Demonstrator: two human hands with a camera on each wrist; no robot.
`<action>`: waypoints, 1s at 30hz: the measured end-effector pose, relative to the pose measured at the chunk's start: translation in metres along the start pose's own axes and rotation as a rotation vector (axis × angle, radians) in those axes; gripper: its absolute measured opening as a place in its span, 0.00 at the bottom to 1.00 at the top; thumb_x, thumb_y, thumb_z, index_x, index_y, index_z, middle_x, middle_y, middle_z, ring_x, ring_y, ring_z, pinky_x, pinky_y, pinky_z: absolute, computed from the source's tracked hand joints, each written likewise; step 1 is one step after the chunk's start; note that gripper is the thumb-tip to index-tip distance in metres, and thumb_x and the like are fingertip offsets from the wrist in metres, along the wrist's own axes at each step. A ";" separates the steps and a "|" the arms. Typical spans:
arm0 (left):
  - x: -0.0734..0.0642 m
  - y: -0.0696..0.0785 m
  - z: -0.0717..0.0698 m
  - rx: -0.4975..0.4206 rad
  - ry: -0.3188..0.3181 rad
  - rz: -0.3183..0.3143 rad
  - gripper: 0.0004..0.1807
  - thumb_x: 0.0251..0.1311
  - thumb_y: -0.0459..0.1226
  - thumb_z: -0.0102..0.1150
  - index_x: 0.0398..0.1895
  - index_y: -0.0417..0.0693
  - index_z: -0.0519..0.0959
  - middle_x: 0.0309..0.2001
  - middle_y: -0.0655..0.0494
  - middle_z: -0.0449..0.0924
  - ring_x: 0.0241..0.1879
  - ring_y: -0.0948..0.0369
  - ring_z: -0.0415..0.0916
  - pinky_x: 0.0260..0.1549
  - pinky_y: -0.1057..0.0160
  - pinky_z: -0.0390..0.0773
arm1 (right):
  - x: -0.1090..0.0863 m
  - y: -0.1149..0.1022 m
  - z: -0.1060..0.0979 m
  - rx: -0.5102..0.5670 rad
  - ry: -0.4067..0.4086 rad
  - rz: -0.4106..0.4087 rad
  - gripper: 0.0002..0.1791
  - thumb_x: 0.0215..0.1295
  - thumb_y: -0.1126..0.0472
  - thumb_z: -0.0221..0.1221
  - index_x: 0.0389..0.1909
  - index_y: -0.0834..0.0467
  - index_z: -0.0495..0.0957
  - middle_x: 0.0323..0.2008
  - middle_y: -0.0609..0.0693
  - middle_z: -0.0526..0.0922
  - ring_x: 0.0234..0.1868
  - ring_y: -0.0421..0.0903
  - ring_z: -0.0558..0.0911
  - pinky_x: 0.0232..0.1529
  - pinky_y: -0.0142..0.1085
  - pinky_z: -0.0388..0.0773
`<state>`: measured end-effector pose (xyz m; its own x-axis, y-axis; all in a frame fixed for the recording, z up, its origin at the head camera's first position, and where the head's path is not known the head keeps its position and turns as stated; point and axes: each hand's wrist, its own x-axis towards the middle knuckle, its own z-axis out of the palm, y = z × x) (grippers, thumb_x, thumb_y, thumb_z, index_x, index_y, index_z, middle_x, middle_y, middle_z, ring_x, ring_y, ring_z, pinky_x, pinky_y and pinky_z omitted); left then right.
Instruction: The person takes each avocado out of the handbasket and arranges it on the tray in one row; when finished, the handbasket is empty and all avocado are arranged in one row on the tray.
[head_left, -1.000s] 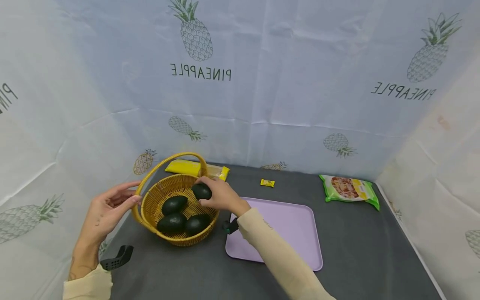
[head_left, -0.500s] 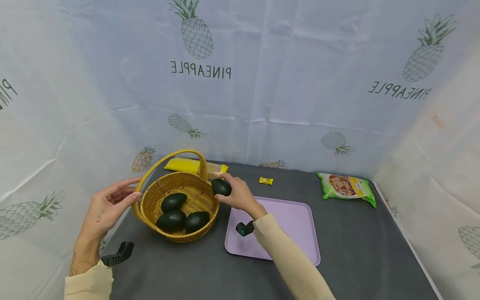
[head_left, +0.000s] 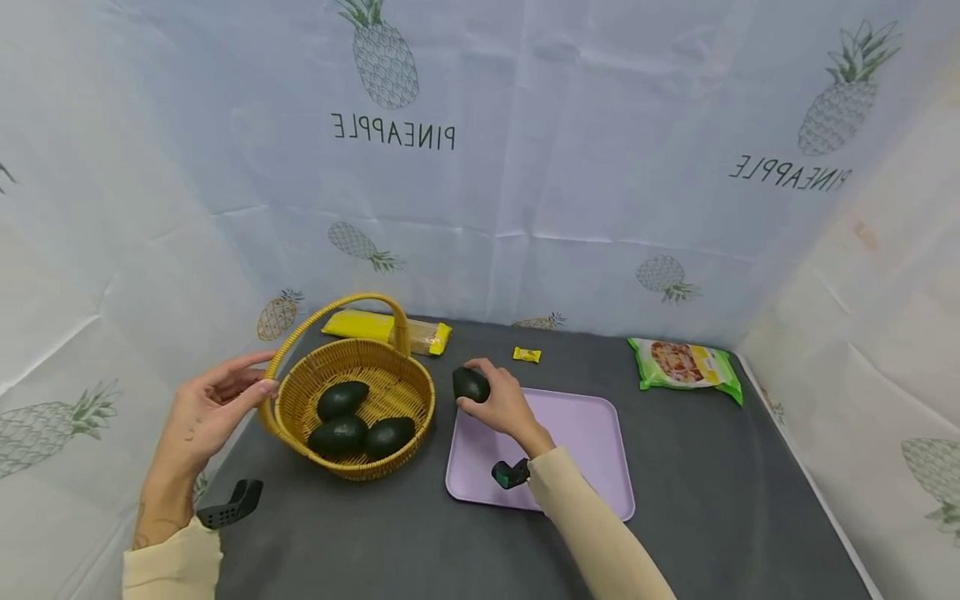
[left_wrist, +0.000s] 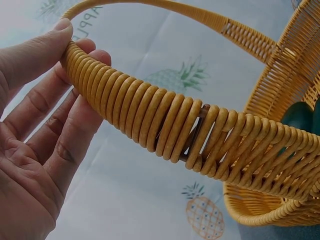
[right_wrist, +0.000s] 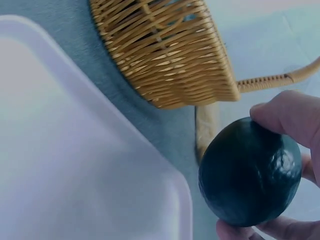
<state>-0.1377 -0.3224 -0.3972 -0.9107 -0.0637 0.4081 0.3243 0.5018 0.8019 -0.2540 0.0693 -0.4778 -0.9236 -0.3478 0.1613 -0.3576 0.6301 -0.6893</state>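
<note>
My right hand (head_left: 501,402) grips a dark green avocado (right_wrist: 250,172) over the far left corner of a lilac tray (head_left: 573,408). Thumb and fingers are spread around its sides in the right wrist view. On the left, my left hand (head_left: 212,408) pinches the wrapped handle (left_wrist: 135,110) of a yellow wicker basket (head_left: 420,433) between thumb and fingers. Inside the basket lie three more avocados (head_left: 337,436), grouped toward its near left side.
Behind the basket lies a yellow pack with a clear window (head_left: 360,325). A small yellow wrapped sweet (head_left: 527,355) sits beyond the tray, and a green and white food packet (head_left: 684,364) at the back right. Pineapple-print cloth (head_left: 525,167) walls the dark table.
My right hand has carried the avocado out of the basket, to the right, over the tray's corner. My left hand keeps its hold on the handle.
</note>
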 end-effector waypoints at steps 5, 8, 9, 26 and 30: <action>0.002 0.001 -0.001 -0.002 0.003 -0.015 0.24 0.66 0.28 0.63 0.65 0.41 0.77 0.40 0.68 0.87 0.36 0.67 0.85 0.37 0.76 0.81 | -0.008 0.008 0.001 -0.014 0.031 0.051 0.31 0.61 0.49 0.69 0.65 0.47 0.73 0.51 0.61 0.81 0.44 0.54 0.80 0.39 0.47 0.80; 0.001 0.001 -0.002 -0.009 0.003 -0.015 0.24 0.66 0.28 0.63 0.65 0.41 0.77 0.40 0.66 0.87 0.36 0.67 0.85 0.37 0.76 0.81 | -0.012 0.011 0.004 -0.033 0.055 0.076 0.30 0.60 0.48 0.69 0.64 0.47 0.74 0.49 0.61 0.82 0.43 0.54 0.80 0.39 0.47 0.80; 0.001 0.000 -0.002 -0.011 0.002 -0.014 0.24 0.66 0.28 0.63 0.65 0.41 0.77 0.40 0.66 0.87 0.36 0.67 0.85 0.37 0.75 0.81 | -0.014 0.012 0.005 -0.038 0.066 0.081 0.30 0.60 0.48 0.69 0.63 0.48 0.74 0.49 0.61 0.82 0.44 0.54 0.80 0.39 0.47 0.80; -0.001 0.002 -0.001 0.007 0.002 -0.005 0.24 0.65 0.28 0.64 0.65 0.41 0.77 0.40 0.68 0.87 0.35 0.68 0.85 0.37 0.75 0.81 | -0.030 0.012 0.032 -0.018 0.087 0.211 0.30 0.58 0.46 0.70 0.59 0.51 0.74 0.42 0.60 0.84 0.40 0.54 0.79 0.35 0.45 0.74; -0.002 0.002 0.000 0.020 0.003 -0.013 0.24 0.66 0.29 0.64 0.65 0.42 0.77 0.40 0.67 0.87 0.36 0.69 0.84 0.37 0.75 0.81 | -0.031 0.009 0.035 -0.001 0.106 0.231 0.29 0.57 0.45 0.69 0.58 0.50 0.74 0.40 0.58 0.84 0.38 0.53 0.78 0.34 0.44 0.73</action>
<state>-0.1352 -0.3213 -0.3962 -0.9139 -0.0729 0.3994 0.3075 0.5179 0.7982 -0.2239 0.0614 -0.5137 -0.9902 -0.1197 0.0723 -0.1350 0.6854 -0.7155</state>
